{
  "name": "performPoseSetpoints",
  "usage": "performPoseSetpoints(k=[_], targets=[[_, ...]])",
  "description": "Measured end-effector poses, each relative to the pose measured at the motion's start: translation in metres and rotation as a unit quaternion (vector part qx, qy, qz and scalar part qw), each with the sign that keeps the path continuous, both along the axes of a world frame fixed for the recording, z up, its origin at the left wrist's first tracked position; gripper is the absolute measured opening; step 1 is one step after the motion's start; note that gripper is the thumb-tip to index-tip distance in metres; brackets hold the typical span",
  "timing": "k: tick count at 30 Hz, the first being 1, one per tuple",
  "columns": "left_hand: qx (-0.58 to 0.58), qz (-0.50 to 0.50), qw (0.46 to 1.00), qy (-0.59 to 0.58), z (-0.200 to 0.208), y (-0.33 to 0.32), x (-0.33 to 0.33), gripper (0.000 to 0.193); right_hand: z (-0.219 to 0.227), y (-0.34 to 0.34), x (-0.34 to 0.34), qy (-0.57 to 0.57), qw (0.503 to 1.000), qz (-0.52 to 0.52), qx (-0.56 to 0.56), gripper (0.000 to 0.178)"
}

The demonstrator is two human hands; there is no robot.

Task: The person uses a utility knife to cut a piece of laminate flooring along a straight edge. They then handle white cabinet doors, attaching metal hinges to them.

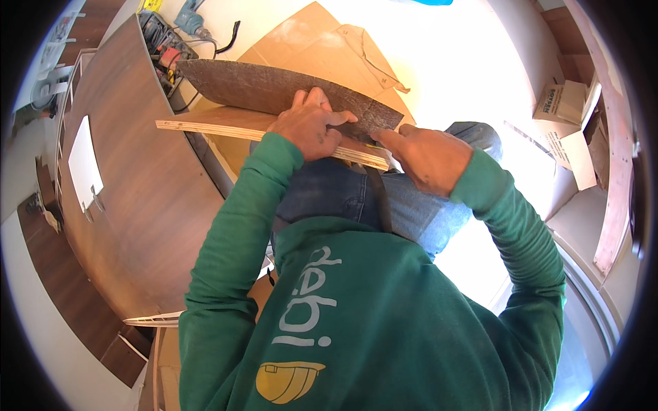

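A thin dark brown sheet [253,83] bows upward, its curved far edge raised above a plywood board [212,120] with pale layered edges that lies across my lap. My left hand [312,127] is bent against the sheet's face, fingertips pressing on it and thumb low near the board. At the right end, my right hand [432,161] is closed, its index finger reaching toward the corner where sheet and board meet. A small yellow bit shows by that fingertip; whatever the hand holds is mostly hidden.
Flattened cardboard [288,41] lies beyond the board. A blue-green drill [190,19] and a tool case [164,51] stand at the far left. A large brown panel [137,185] with a white plate [85,164] on it fills the left. Cardboard boxes [562,103] stand at right.
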State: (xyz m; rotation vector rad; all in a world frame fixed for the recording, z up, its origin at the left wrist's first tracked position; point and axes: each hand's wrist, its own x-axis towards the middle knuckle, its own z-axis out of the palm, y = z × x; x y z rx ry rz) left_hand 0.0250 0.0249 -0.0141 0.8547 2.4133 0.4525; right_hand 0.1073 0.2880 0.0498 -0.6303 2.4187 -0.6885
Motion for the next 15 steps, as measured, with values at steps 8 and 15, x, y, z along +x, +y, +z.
performPoseSetpoints(k=[8,15], targets=[[-0.009,0.003,1.000,-0.007,0.005,0.002,0.001,0.053,-0.025,-0.022,-0.028,-0.069,0.992,0.034,0.098,0.061],[0.013,-0.009,1.000,0.000,-0.005,-0.002,-0.001,0.056,0.019,-0.009,-0.025,-0.109,0.974,0.064,0.187,0.064]])
